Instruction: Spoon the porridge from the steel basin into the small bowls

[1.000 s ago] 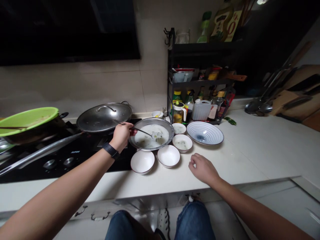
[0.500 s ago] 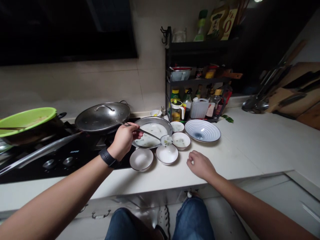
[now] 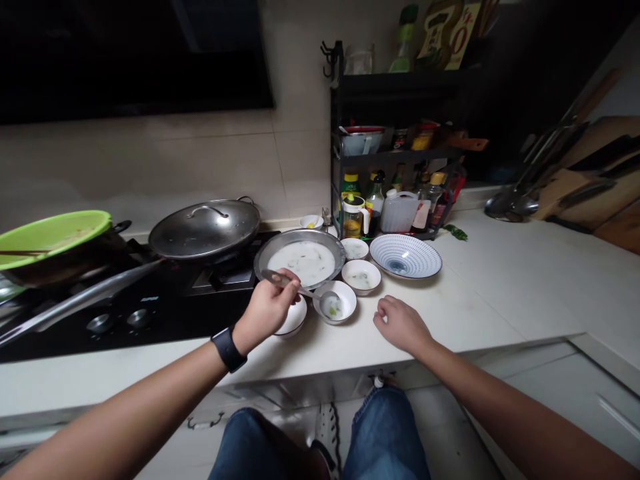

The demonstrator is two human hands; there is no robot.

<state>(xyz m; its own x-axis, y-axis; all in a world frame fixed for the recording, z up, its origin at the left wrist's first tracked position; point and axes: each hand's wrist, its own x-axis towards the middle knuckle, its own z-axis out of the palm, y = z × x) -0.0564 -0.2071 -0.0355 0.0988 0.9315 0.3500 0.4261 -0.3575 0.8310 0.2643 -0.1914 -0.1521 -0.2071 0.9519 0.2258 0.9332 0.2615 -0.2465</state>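
My left hand, a dark watch on its wrist, is closed around the handle of a metal ladle. The ladle's head dips into a small white bowl holding pale soup with green bits. Behind the hand stands a metal basin of milky soup. Partly hidden by the hand, another white bowl sits at the left. Two more small bowls, a nearer bowl and a farther bowl, contain soup. My right hand rests on the counter with fingers curled, nothing visible in them.
A wide patterned bowl stands on the white counter at the right. Behind it is a black rack of bottles. At left, a lidded pan and a green basket sit over the stove.
My left hand has brought the ladle down and nearer, from above the basin's edge into the front bowl. Soup now shows in that bowl. My right hand stays nearly still.
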